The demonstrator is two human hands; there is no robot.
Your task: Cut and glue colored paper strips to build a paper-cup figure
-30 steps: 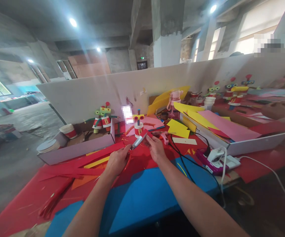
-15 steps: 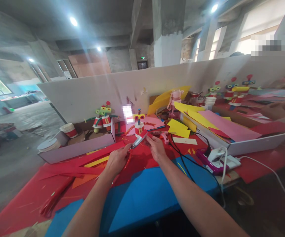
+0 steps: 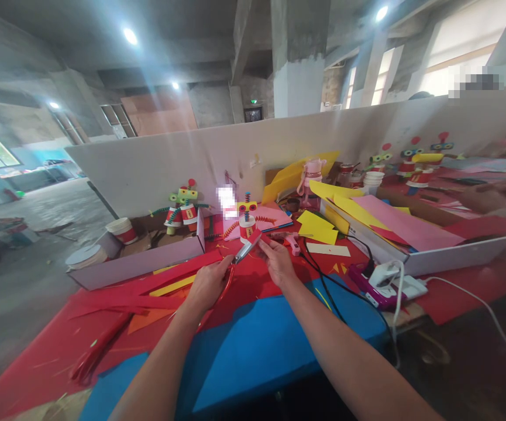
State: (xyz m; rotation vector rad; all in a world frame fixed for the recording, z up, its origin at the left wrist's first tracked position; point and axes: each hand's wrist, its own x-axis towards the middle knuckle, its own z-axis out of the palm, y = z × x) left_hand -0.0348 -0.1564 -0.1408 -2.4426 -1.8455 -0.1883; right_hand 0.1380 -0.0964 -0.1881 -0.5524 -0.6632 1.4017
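My left hand (image 3: 209, 285) is closed around the red handles of a pair of scissors (image 3: 246, 250). Their metal blades point up and to the right, against a small piece of red paper (image 3: 257, 236). My right hand (image 3: 278, 263) pinches that paper between thumb and fingers, just right of the blade tips. Directly behind the blades stands a paper-cup robot figure (image 3: 248, 222) with a yellow eye piece and orange coiled paper arms. Beside my right hand lies a pink glue gun (image 3: 295, 244).
At left, a shallow white box (image 3: 143, 262) holds more cup figures. Red and yellow paper strips (image 3: 171, 286) lie by my left arm. A second box (image 3: 458, 255) with coloured sheets stands at right, near a purple power strip (image 3: 378, 292) and cables. A white partition (image 3: 169, 155) runs behind.
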